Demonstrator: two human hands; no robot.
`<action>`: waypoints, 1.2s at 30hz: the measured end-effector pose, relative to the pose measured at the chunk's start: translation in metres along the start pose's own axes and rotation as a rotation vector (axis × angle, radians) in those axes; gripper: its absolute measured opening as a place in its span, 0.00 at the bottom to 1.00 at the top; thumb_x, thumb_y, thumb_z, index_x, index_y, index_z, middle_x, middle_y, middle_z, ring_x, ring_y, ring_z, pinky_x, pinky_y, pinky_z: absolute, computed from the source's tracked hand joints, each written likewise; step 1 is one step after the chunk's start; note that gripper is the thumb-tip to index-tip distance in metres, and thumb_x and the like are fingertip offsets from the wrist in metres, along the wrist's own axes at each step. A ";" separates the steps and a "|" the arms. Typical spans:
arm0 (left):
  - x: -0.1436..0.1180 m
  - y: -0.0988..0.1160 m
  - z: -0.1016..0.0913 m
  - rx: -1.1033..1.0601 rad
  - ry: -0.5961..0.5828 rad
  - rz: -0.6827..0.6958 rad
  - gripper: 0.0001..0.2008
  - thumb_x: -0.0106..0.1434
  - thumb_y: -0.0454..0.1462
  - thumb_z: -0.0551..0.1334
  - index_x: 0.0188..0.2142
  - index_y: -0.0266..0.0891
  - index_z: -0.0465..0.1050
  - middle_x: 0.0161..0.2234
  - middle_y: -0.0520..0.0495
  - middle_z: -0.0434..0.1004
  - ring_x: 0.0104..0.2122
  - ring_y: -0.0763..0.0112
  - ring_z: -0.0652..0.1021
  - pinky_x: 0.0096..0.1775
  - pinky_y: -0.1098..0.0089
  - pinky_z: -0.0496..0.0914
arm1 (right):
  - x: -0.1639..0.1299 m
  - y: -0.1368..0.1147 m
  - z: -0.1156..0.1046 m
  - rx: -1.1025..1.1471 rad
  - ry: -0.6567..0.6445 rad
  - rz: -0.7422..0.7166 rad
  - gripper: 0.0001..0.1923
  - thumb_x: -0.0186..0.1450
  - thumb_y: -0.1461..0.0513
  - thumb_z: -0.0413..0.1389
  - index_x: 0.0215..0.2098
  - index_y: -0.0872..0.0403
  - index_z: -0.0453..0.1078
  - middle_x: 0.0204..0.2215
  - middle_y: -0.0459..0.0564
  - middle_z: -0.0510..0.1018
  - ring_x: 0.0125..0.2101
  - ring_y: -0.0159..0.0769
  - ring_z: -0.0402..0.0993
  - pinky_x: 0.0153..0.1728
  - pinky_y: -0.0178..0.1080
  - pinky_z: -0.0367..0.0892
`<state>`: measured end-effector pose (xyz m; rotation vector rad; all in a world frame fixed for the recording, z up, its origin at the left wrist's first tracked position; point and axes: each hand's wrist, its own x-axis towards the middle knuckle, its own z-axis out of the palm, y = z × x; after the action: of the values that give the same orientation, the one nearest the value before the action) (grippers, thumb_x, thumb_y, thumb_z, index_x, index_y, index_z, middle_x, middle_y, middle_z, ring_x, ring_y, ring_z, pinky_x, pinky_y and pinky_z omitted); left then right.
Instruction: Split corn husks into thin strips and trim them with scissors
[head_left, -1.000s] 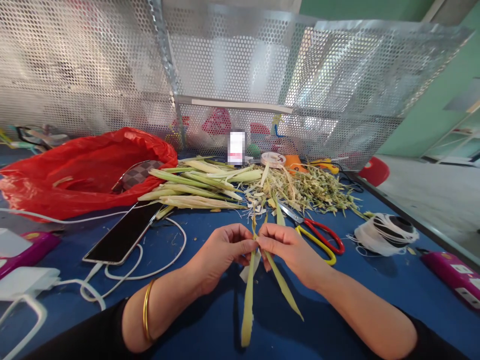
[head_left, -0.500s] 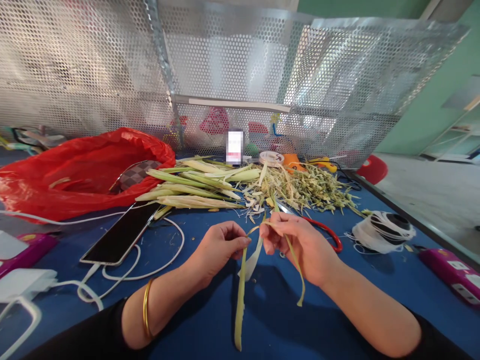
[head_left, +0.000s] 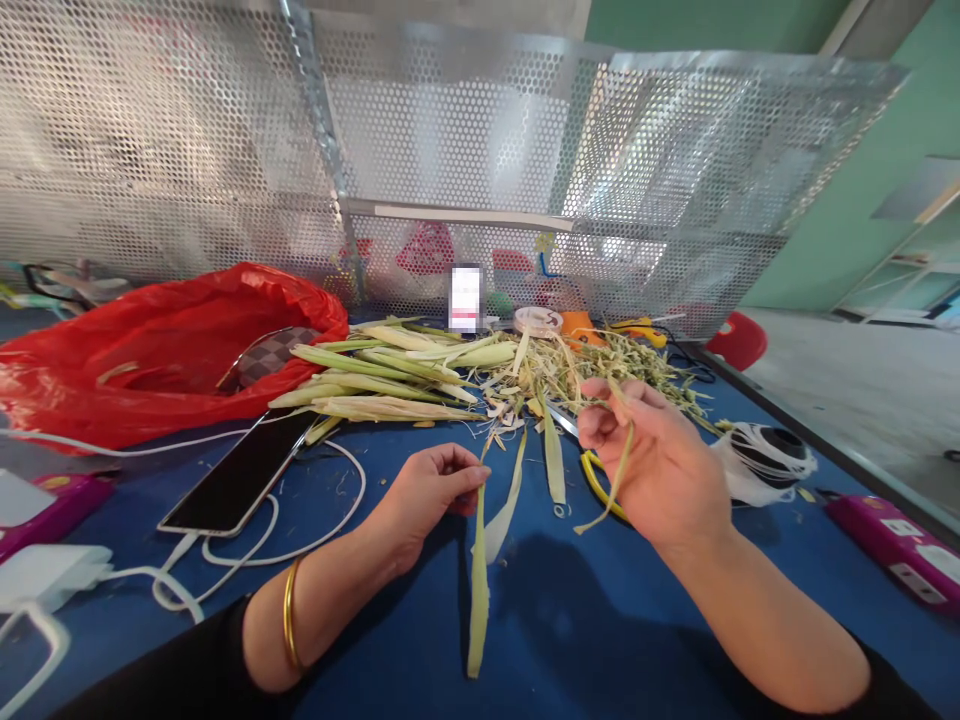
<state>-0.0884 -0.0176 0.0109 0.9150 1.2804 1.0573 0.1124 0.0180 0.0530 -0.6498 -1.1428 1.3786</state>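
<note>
Green leaf strip (head_left: 478, 590) hangs from left hand (head_left: 424, 490), pinched at fingertips. Right hand (head_left: 660, 465) raised, pinching thin sliver (head_left: 616, 480). Scissors (head_left: 592, 470) just under right hand; stalk pile (head_left: 390, 375) beyond left.

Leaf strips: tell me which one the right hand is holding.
The thin, curling strip, pinched in the right hand and raised off the blue table. The left hand pinches a longer, broader strip; others lie loose between the hands.
</note>
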 end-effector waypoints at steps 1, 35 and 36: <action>-0.001 0.002 0.000 -0.019 0.003 0.010 0.13 0.47 0.41 0.69 0.25 0.36 0.69 0.20 0.55 0.68 0.22 0.78 0.68 0.28 0.75 0.66 | -0.001 0.002 0.001 -0.026 -0.002 0.018 0.08 0.61 0.61 0.54 0.23 0.51 0.64 0.33 0.45 0.73 0.26 0.30 0.68 0.28 0.34 0.63; 0.023 0.033 0.003 -0.195 0.263 0.225 0.14 0.43 0.41 0.70 0.25 0.36 0.72 0.22 0.54 0.70 0.24 0.78 0.70 0.27 0.77 0.60 | -0.025 0.054 0.026 -0.086 -0.299 0.543 0.19 0.60 0.49 0.56 0.25 0.55 0.64 0.13 0.34 0.56 0.08 0.20 0.55 0.12 0.28 0.58; 0.025 0.033 -0.001 -0.224 0.282 0.213 0.14 0.42 0.41 0.71 0.25 0.36 0.72 0.22 0.55 0.70 0.24 0.78 0.70 0.27 0.77 0.60 | -0.027 0.055 0.026 -0.111 -0.295 0.536 0.19 0.60 0.48 0.55 0.24 0.55 0.63 0.13 0.34 0.56 0.08 0.20 0.54 0.12 0.28 0.57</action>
<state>-0.0926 0.0157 0.0353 0.7613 1.2790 1.5079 0.0707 -0.0059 0.0066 -0.8967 -1.3437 1.9221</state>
